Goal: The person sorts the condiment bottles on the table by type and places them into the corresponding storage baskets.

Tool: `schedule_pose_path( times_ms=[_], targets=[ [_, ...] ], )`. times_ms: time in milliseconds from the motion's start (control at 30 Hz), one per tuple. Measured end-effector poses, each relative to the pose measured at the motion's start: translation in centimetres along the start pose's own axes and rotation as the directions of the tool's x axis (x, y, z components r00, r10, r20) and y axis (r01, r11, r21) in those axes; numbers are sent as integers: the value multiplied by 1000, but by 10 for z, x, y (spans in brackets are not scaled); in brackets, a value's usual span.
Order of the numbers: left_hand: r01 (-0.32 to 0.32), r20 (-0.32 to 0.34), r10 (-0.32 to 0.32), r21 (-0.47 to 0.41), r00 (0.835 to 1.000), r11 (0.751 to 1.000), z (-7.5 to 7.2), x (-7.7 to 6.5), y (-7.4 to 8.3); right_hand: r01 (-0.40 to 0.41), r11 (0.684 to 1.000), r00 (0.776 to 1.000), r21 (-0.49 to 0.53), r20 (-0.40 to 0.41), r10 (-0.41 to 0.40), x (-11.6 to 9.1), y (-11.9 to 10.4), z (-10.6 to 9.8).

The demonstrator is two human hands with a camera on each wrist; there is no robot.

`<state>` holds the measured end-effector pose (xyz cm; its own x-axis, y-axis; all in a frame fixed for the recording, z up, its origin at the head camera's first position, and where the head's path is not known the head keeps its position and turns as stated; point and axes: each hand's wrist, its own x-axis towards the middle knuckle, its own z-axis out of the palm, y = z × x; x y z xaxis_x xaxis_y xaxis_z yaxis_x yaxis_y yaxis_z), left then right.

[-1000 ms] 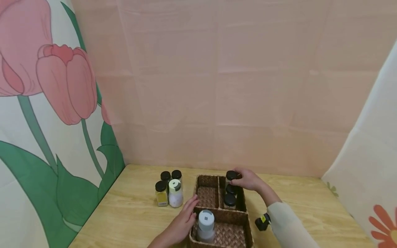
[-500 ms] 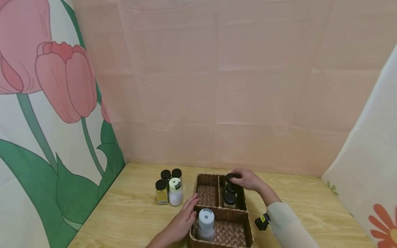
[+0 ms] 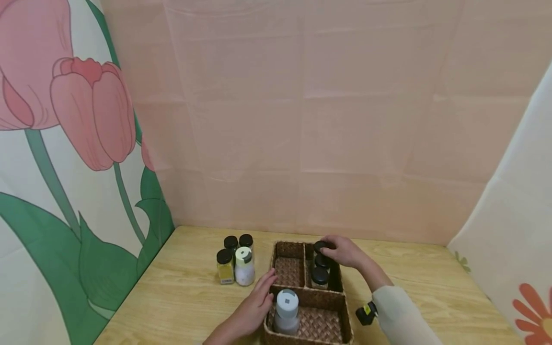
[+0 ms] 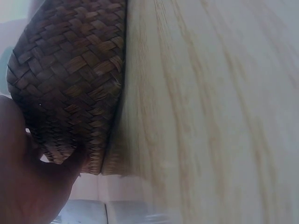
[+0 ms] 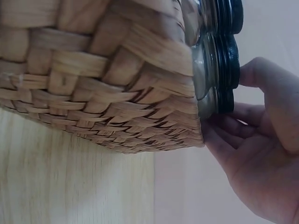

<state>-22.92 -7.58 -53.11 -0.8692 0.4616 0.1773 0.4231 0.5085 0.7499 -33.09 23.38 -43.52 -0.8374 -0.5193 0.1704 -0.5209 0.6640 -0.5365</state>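
A woven brown basket (image 3: 321, 299) with three compartments stands on the table. My left hand (image 3: 254, 306) holds its left side, fingers at the rim; in the left wrist view the hand (image 4: 32, 182) grips the wall. My right hand (image 3: 345, 250) holds the black-lidded glass jar (image 3: 319, 246) farthest back in the right rear compartment. Two more black-lidded jars (image 3: 320, 275) stand in line in front of it. In the right wrist view the thumb and fingers of the hand (image 5: 266, 126) are around the jar lids (image 5: 226, 100). A grey-white capped bottle (image 3: 287, 311) stands in the front compartment.
Left of the basket stand a yellow-filled jar (image 3: 225, 270), a white bottle with a pale yellow cap (image 3: 245, 273) and two black-lidded jars (image 3: 246, 239). A small black-and-yellow object (image 3: 366, 313) is at the right sleeve. A pink cloth (image 3: 302, 120) hangs behind the table.
My right hand has lowered the rear jar into the right rear compartment, its lid now about level with the other two. My left hand has stayed at the basket's side.
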Motion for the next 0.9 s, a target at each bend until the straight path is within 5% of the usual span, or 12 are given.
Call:
schedule_pose_path(
  times_ms=[133,433,900],
  targets=[
    [2,-13,-2,16,1000,1000,1,-2,2,-143,987,988,-68,-71,138,9,12,16],
    [-4,-52,7,56,999,998,-1,0,8,-185,981,971,53,-142,191,-14,7,11],
    [-14,-22,14,27,1000,1000,-1,1,3,-214,977,954,-2,-216,209,-51,-5,20]
  ],
)
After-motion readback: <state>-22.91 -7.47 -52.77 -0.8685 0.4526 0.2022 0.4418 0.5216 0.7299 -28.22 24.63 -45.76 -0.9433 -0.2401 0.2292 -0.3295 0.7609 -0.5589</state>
